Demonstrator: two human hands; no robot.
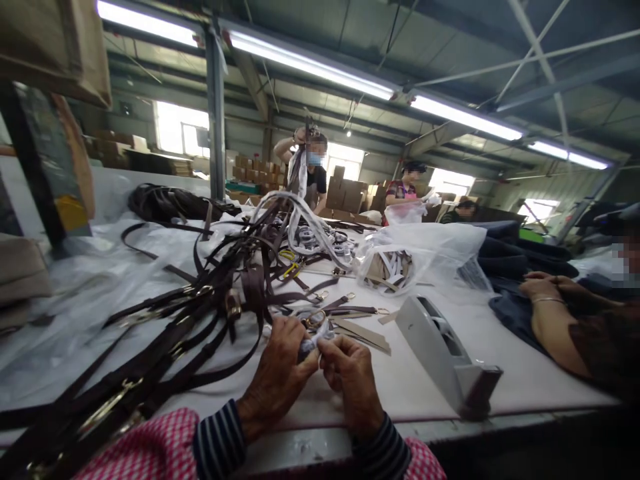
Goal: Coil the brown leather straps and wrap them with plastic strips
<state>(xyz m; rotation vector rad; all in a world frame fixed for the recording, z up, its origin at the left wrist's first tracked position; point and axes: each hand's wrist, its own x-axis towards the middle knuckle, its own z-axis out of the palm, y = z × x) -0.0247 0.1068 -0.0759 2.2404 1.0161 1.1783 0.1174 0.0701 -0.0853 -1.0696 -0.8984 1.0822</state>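
Right hand (353,373): ours, fingertips pinched on the wrap.
Left hand (280,360): ours, thumb and fingers closed on it too.
Wrap (315,341): pale, between our hands, over the table (395,393); we judge it light, soft, slippery, best pinched at both ends.
Ring (316,320): just beyond; probably stiff; attachment, we cannot tell.

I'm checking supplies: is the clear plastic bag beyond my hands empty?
No, it isn't empty: beige and white strips show inside the clear plastic bag. Exactly how full, I cannot tell.
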